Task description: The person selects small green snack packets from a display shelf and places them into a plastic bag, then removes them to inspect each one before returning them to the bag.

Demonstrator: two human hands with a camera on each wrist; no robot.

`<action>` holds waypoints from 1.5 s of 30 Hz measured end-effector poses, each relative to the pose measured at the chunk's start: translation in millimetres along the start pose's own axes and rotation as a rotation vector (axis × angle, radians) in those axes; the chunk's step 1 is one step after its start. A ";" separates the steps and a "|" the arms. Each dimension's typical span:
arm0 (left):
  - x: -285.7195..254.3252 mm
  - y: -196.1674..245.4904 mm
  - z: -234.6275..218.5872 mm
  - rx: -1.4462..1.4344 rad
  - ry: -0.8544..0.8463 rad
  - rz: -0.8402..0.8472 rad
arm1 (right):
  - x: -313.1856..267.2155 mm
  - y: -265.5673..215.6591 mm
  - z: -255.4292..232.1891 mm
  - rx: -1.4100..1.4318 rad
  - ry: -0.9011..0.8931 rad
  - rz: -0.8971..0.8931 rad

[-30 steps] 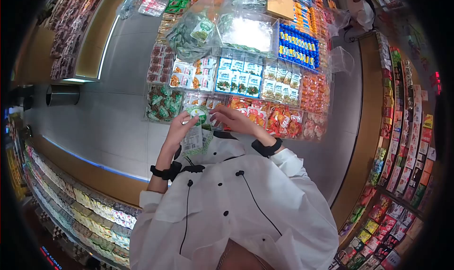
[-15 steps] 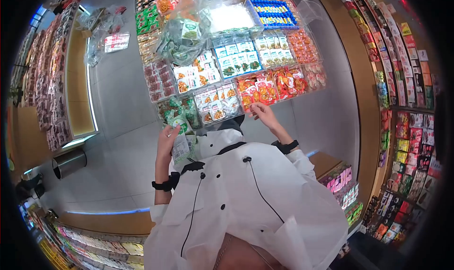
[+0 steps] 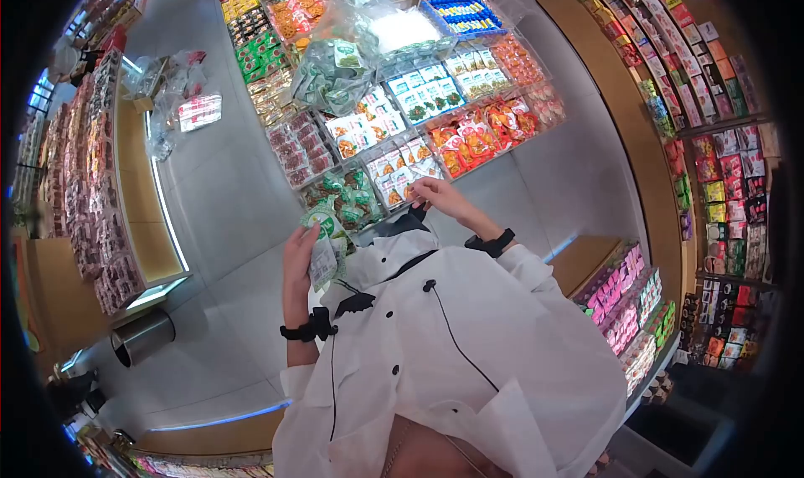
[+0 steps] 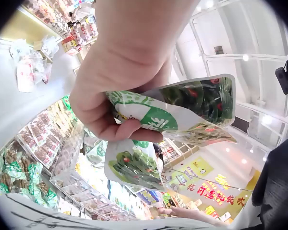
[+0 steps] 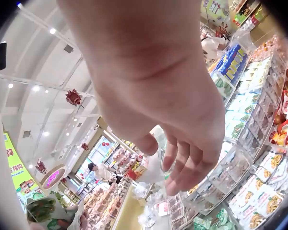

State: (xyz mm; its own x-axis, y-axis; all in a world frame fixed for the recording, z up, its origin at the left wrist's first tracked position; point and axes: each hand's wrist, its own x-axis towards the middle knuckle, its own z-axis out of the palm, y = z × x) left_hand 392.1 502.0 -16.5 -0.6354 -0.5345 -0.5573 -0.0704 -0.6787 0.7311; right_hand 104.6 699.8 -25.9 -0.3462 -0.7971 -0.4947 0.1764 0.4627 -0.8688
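Note:
My left hand [image 3: 297, 256] grips green-and-white snack packets in front of the shirt, thumb on one side and fingers on the other. In the left wrist view, one packet [image 4: 206, 103] with a clear window of green vegetables and red bits sticks out sideways; another packet [image 4: 134, 165] hangs below the fingers. My right hand [image 3: 444, 197] is over the near edge of the display, close to white packets [image 3: 394, 172]. Its fingers [image 5: 182, 163] are loosely bent and hold nothing. Left of those lie green packets [image 3: 339, 202] in a corner compartment.
A stepped display of clear bins holds red bags [image 3: 477, 139], blue-and-white packets [image 3: 423, 93] and a blue box [image 3: 465, 13]. A clear bag of green packets [image 3: 335, 72] lies on top. A metal bin [image 3: 142, 337] stands on the floor at left, and stocked shelves [image 3: 620, 302] at right.
The hands have parted; the left keeps the packets, while the right went rightward to the red bags, then back over the white packets. The view has turned and shifted.

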 end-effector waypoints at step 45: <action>28.9 152.5 -292.5 0.159 -0.064 -0.202 | 138.4 -85.6 280.8 0.212 0.323 0.038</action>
State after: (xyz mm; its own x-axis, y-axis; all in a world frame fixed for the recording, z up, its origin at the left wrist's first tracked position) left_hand 587.9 235.7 -36.3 -0.6431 -0.3598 -0.6760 -0.3173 -0.6782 0.6629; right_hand 300.3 440.9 -25.5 -0.6023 -0.6022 -0.5240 0.3691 0.3720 -0.8517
